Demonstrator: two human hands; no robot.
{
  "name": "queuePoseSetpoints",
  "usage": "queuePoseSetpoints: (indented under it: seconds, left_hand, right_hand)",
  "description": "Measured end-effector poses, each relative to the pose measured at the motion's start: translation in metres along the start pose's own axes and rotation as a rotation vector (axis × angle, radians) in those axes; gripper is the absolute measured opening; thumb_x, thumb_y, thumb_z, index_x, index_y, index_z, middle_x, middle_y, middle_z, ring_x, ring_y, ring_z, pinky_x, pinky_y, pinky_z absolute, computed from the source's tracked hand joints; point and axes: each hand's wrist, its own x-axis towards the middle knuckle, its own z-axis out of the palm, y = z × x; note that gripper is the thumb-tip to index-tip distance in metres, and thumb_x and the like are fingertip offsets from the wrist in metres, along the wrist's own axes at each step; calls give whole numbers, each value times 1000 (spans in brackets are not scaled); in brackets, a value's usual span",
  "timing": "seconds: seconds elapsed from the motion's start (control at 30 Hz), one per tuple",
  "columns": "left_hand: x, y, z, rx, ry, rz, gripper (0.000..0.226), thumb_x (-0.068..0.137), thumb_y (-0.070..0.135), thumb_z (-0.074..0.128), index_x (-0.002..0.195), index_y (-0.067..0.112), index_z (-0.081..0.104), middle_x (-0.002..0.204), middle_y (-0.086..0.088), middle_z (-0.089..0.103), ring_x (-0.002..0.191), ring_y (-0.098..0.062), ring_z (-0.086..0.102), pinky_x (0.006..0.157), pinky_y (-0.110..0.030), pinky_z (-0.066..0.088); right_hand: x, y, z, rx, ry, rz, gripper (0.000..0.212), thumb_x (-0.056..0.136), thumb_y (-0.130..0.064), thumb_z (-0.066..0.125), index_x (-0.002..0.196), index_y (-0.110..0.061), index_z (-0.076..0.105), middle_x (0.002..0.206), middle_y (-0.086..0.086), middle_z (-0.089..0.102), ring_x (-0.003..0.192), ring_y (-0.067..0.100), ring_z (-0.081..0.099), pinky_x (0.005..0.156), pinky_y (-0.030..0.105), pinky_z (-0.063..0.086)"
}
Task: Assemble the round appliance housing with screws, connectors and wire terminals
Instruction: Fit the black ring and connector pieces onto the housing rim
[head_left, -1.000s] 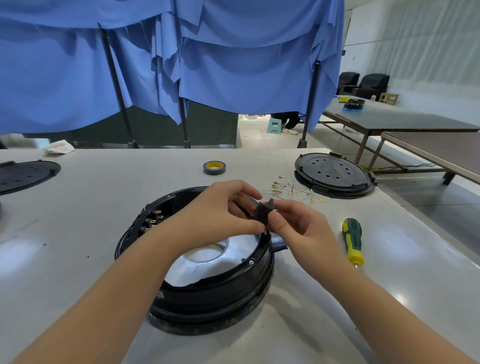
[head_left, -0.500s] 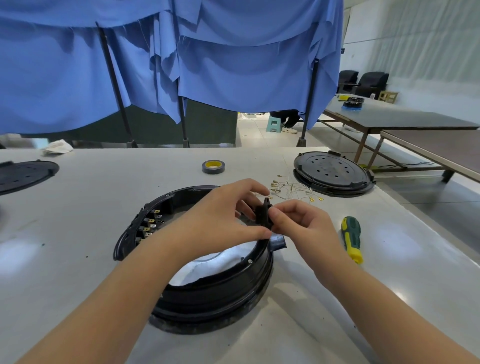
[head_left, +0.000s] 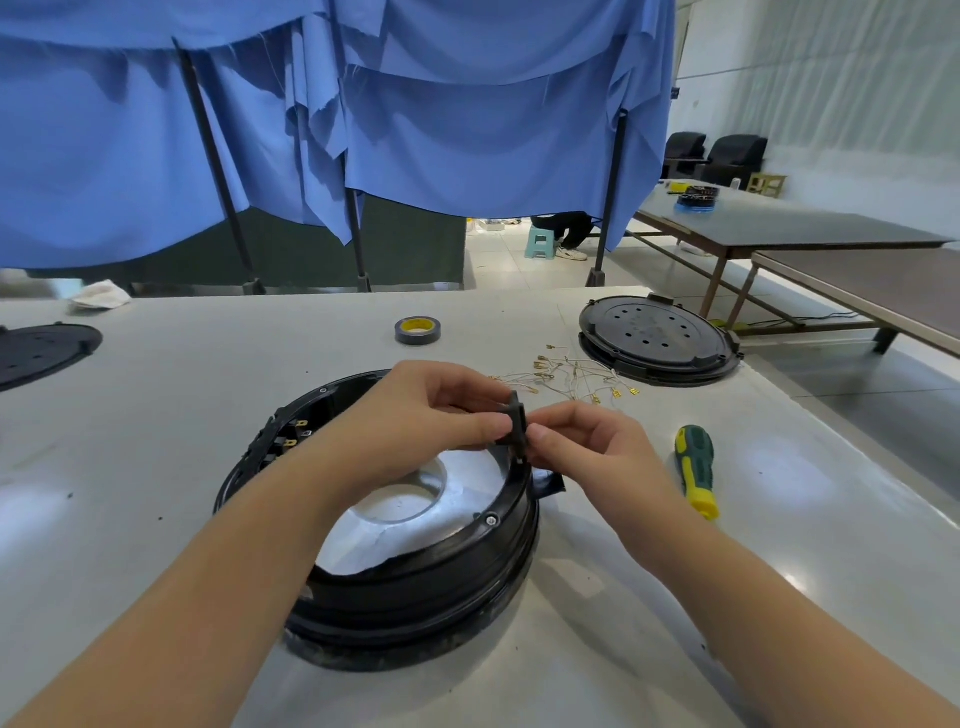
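- Head view: my left hand (head_left: 415, 415) and right hand (head_left: 587, 447) are both pinching the small black connector (head_left: 513, 423), just above the housing (head_left: 415, 571) rim's far-right side.
- Connector's looking light, rigid, easy to fumble; I'm gripping its side faces.

Hidden / cut off, your view
Your left hand (head_left: 415, 415) covers the housing (head_left: 415, 582) far rim; black part (head_left: 514, 423) mostly behind fingers, type unclear. Left disc (head_left: 41, 353) cropped by edge. Terminals (head_left: 571, 376) too small to count.
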Motion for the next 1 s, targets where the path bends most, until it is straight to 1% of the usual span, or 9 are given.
queuePoseSetpoints:
  seconds: [0.07, 0.2, 0.37, 0.53, 0.57, 0.67, 0.77, 0.9, 1.0]
  left_hand:
    - [1, -1, 0, -55, -22, -51, 21, 85, 8, 72, 105, 16, 72, 96, 1, 77, 92, -11, 73, 74, -17, 56]
    - [3, -5, 0, -116, -34, -117, 22, 87, 9, 69, 109, 13, 71, 100, -3, 76, 97, -16, 72, 79, -25, 58]
    - [5, -4, -4, -286, -57, -227, 17, 87, 2, 66, 101, 9, 73, 102, -11, 75, 97, -21, 72, 77, -26, 59]
    - [15, 10, -8, -320, -91, -371, 17, 90, 6, 63, 106, 5, 71, 104, -11, 74, 89, -16, 72, 74, -26, 59]
    - [17, 12, -7, -315, -100, -393, 16, 91, 7, 63, 104, 6, 73, 103, -10, 75, 87, -16, 72, 74, -26, 59]
    - [24, 16, -1, -289, -78, -448, 12, 89, 10, 66, 86, 13, 78, 91, -6, 75, 78, -14, 72, 75, -26, 60]
    - [27, 14, 5, -302, -41, -480, 5, 85, 10, 70, 88, 13, 74, 85, -5, 74, 72, -14, 70, 72, -25, 60]
    - [26, 7, 4, -286, -29, -487, 5, 84, 9, 70, 87, 12, 72, 85, -6, 74, 71, -16, 70, 72, -27, 60]
    - [25, 4, 2, -271, -26, -472, 8, 85, 9, 68, 81, 13, 74, 81, -6, 73, 68, -15, 70, 67, -26, 59]
  right_hand:
    - [0, 0, 0, -3, -6, -1, 10, 89, -4, 64, 87, -11, 71, 82, 11, 75, 69, 21, 70, 62, 20, 54]
    - [0, 0, 0, -4, -2, 0, 9, 89, -5, 65, 94, -10, 70, 81, 12, 75, 71, 23, 70, 62, 20, 55]
    - [4, 0, -3, 34, 14, -2, 18, 96, -5, 54, 108, -14, 63, 84, 9, 76, 78, 22, 74, 66, 22, 56]
    - [9, 2, -10, 15, 32, 9, 18, 98, -4, 49, 104, -13, 63, 84, 7, 75, 74, 24, 73, 66, 24, 57]
    - [9, 3, -10, 8, 27, 9, 18, 98, -4, 48, 102, -13, 64, 83, 7, 75, 74, 23, 73, 66, 24, 57]
    - [8, 5, -8, -18, 11, -10, 20, 97, -3, 48, 100, -14, 64, 80, 4, 74, 69, 17, 71, 62, 22, 56]
    - [5, 6, -6, -25, 0, -44, 22, 96, -2, 50, 102, -19, 63, 84, 5, 71, 67, 14, 69, 58, 21, 54]
    - [4, 3, -6, -29, -45, -78, 25, 97, -5, 51, 108, -23, 63, 97, 13, 68, 71, 11, 68, 60, 21, 54]
    - [3, 4, -6, -78, -90, -98, 25, 96, -10, 54, 111, -27, 65, 95, 4, 70, 79, 14, 70, 66, 23, 56]
